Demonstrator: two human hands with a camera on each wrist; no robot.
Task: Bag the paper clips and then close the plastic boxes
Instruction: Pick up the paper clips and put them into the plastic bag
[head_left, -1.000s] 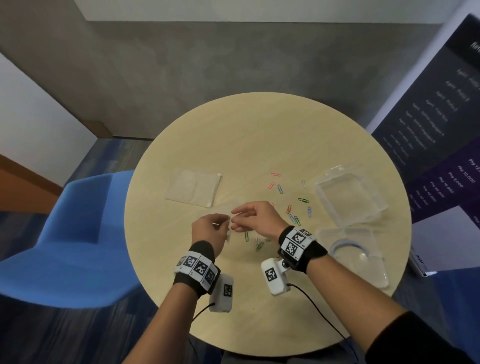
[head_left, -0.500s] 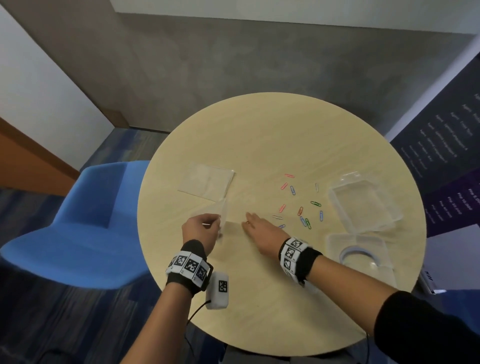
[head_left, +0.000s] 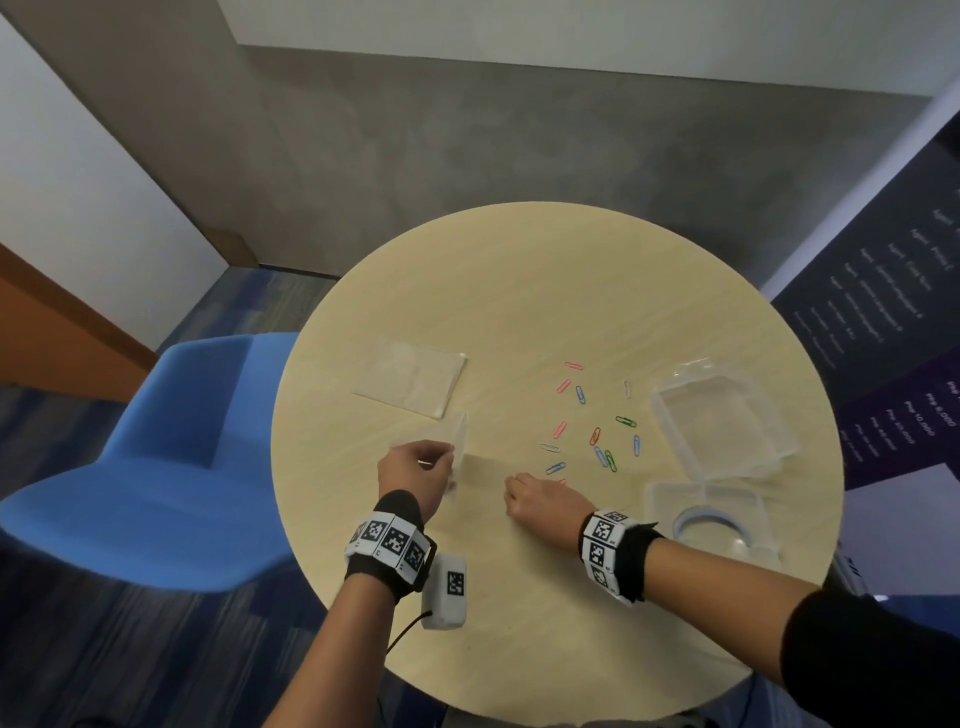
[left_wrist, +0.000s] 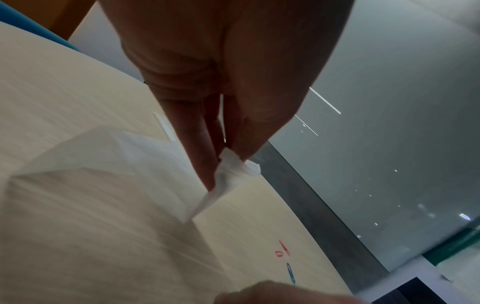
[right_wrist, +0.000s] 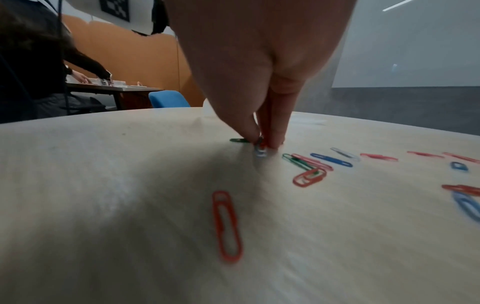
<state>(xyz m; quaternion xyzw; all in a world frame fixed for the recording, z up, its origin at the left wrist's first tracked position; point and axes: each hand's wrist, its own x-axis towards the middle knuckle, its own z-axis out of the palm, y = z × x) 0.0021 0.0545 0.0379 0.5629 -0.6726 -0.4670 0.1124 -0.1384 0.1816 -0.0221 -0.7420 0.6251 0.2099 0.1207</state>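
My left hand (head_left: 415, 467) pinches the edge of a small clear plastic bag (head_left: 460, 444), holding it up just above the table. In the left wrist view the thumb and fingers (left_wrist: 197, 164) squeeze a crumpled corner of the bag (left_wrist: 124, 164). My right hand (head_left: 514, 491) is down on the table to the right of the bag. In the right wrist view my right hand (right_wrist: 262, 143) pinches a few paper clips (right_wrist: 259, 151) against the tabletop. Several coloured paper clips (head_left: 597, 431) lie scattered to the right. Two clear plastic boxes, one (head_left: 727, 421) empty, one (head_left: 711, 525) nearer, sit open at right.
A flat stack of clear bags (head_left: 410, 382) lies at the left of the round wooden table (head_left: 545, 291). A blue chair (head_left: 156, 467) stands at left. A dark banner (head_left: 893, 322) stands at right. Another person (right_wrist: 39, 72) works at a far table.
My right hand has left the bag's mouth and dropped to the table beside the clips. My left hand keeps hold of the bag, now tilted up on edge.
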